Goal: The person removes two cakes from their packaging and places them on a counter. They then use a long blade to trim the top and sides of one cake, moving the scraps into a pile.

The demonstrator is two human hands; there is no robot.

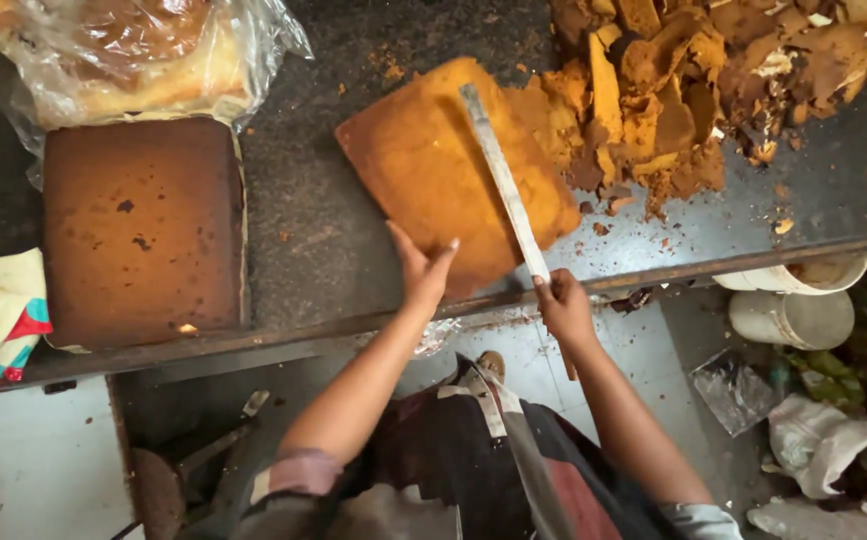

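My right hand [565, 310] closes around the handle of a long knife [501, 180], whose blade lies flat across a golden sponge cake [433, 170] just beyond it. My left hand [421, 270], fingers spread and gripping nothing, presses the cake's near edge on the dark table [313, 230]. Farther right of the blade sits a heap of trimmings [683, 90]; far left, a brown square cake [143, 230].

Brown cake slab [143, 230], crust scraps [693, 90]

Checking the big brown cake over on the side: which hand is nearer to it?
Left. The left hand rests on the orange cake, beside the brown cake; the right hand grips the knife, farther away.
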